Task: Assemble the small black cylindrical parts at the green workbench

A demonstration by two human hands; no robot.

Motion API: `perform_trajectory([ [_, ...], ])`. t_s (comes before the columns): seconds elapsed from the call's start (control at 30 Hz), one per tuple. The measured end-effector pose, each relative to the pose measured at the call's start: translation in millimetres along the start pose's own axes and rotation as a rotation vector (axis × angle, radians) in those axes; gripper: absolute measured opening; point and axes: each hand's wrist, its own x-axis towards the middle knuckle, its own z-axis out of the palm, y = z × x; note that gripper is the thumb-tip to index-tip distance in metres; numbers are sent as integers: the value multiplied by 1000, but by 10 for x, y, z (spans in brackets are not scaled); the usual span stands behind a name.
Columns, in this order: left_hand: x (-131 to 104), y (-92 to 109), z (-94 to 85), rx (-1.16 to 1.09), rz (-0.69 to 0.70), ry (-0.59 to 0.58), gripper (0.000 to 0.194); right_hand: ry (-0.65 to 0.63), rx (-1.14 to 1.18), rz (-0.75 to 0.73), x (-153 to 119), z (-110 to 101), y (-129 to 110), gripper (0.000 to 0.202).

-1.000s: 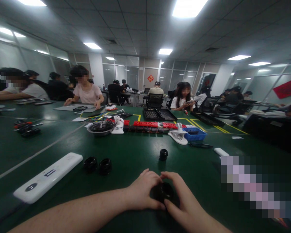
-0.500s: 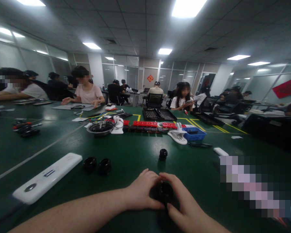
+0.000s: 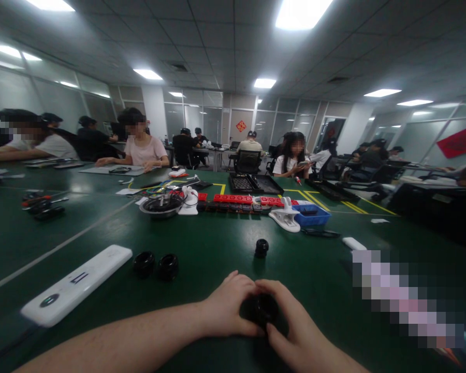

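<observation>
A small glossy black round fitting (image 3: 265,309), seemingly hollow, is gripped between my two hands low in the middle of the head view. My left hand (image 3: 235,303) curls around its left side, the forearm reaching in from the lower left. On the other side, my right hand (image 3: 293,321) closes on it with thumb in front and fingers over the back. Parts of the fitting are hidden by fingers and shadow. Farther off stands a similar black fitting (image 3: 261,248). Two black ring-shaped fittings (image 3: 143,264) lie side by side left of my hands.
A white power strip (image 3: 77,285) lies on the green table (image 3: 209,248) at left. Beyond are a metal bowl (image 3: 161,206), red bins (image 3: 233,199), a white clip (image 3: 286,217) and a blue tray (image 3: 314,216). Several people sit around.
The black fitting between my hands sits at a slightly different angle, its opening less plain. My hands have hardly moved. Across the table, a person's hands have lowered onto a mat.
</observation>
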Motion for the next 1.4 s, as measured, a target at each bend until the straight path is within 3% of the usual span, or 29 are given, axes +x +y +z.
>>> perform_trajectory([
  [0.1, -7, -5, -3, -3, 5, 12, 56, 15, 8, -11, -1, -25, -10, 56],
  [0.23, -12, -21, 18, -11, 29, 4, 42, 123, -75, 127, 42, -11, 12, 42],
  [0.37, -5, -10, 25, -13, -2, -5, 44, 134, -109, 201, 56, 25, 40, 42],
  [0.6, -2, 14, -7, -26, 7, -8, 62, -33, -5, -30, -21, 4, 39, 63],
  [0.77, -9, 0, 12, -27, 1, -10, 44, 102, -86, 107, 32, 20, 45, 50],
  [0.87, -9, 2, 24, -29, 3, -4, 43, 109, -116, 194, 48, 35, 52, 49],
  [1.1, -5, 6, 1, -20, -7, -11, 62, -28, -21, -13, -12, 2, 36, 64],
  [1.23, -12, -25, 20, -17, 12, 7, 46, 61, -80, 111, 22, 0, 18, 47],
  [1.4, -9, -5, 24, -29, 9, 13, 44, 108, -117, 206, 59, 26, 16, 39],
])
